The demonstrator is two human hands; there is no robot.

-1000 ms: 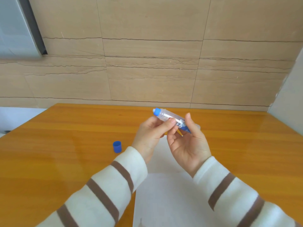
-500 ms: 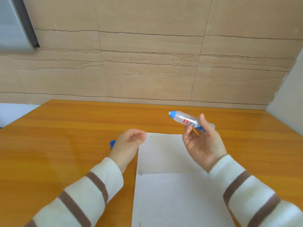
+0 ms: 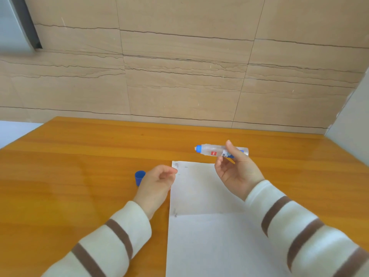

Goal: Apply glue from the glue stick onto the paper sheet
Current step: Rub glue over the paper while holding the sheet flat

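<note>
your right hand (image 3: 236,172) pinches the glue stick (image 3: 214,150) above the paper sheet (image 3: 207,236), its blue tip pointing left. your left hand (image 3: 157,182) hangs loosely curled and seemingly holding nothing at the sheet's left edge, beside the blue cap (image 3: 139,176) on the worktop (image 3: 69,176).

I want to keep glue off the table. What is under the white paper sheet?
The white paper sheet lies flat on the glossy orange wooden table. Whatever is beneath its middle is covered; nothing sticks out at its edges.

glue stick (image 3: 211,152) in right hand (image 3: 237,172)
</note>
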